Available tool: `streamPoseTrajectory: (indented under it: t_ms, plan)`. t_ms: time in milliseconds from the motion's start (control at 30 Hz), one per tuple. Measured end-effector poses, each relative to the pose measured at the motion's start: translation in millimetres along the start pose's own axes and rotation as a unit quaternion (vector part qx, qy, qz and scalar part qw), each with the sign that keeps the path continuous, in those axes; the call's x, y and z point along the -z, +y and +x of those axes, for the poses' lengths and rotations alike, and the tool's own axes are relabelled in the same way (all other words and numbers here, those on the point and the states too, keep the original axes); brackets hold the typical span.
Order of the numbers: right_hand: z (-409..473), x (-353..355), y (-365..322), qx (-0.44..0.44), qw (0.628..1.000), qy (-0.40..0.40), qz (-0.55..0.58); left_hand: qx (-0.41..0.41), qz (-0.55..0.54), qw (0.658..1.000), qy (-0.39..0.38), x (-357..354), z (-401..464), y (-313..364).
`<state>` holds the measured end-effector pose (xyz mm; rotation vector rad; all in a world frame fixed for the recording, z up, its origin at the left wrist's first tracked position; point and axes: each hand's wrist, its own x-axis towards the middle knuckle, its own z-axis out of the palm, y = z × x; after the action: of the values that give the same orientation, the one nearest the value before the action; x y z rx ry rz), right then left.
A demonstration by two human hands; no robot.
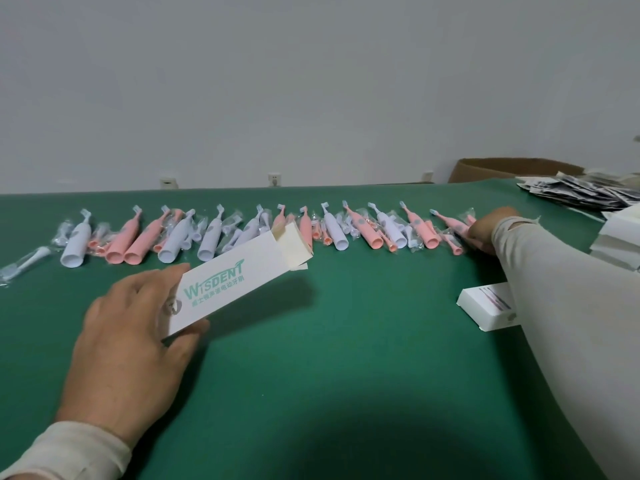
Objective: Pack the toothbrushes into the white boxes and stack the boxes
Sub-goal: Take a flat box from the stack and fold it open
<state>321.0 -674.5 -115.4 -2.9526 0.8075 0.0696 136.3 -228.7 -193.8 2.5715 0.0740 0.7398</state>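
Note:
My left hand [133,344] grips the near end of a white box [235,273] with green lettering, held above the green table [329,358]; its far flap stands open toward a row of several pink and white toothbrushes [242,230]. Off at the right end of that row, my right hand [486,230] closes its fingers on a pink toothbrush [453,226]. Part of the grip is hidden by the hand and sleeve. A closed white box [485,303] lies flat under my right forearm.
More white boxes [620,237] are stacked at the right edge. A heap of dark printed leaflets [581,192] and a brown carton [509,169] sit at the far right. Small wrapped brush heads lie among the toothbrushes. A grey wall stands behind the table.

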Motion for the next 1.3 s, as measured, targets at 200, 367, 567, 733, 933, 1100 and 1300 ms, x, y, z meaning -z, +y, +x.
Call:
streamPoseTrajectory:
  t_ms: [200,367,567,733,933,1100,1300]
  plan:
    - [6.9,-11.4,7.0,0.000,1.000,0.020,0.000,-0.002,-0.006,1.000,-0.004,1.8,-0.8,0.7]
    - [-5.6,-4.1,6.7,-0.016,0.995,0.047,0.089,0.002,-0.004,1.000,-0.005,1.8,0.5,0.2]
    - [-39.8,6.7,-0.9,-0.042,0.922,0.119,0.365,0.003,0.005,1.000,-0.011,1.7,3.1,-2.7]
    - [-145.7,16.8,-44.8,0.132,0.866,0.039,0.480,0.019,0.008,1.000,-0.004,11.6,4.8,0.7]
    - [-287.2,-36.3,-91.0,0.337,0.898,-0.089,0.267,0.103,-0.010,0.993,0.061,46.7,-11.2,-11.8]
    - [-302.9,-64.4,-95.5,0.331,0.932,0.002,0.145,0.123,-0.012,0.990,0.071,56.5,-23.3,-22.2]
    - [-292.3,-75.4,-85.1,0.420,0.891,0.083,0.154,0.122,-0.046,0.989,0.064,49.5,-22.3,-16.6]
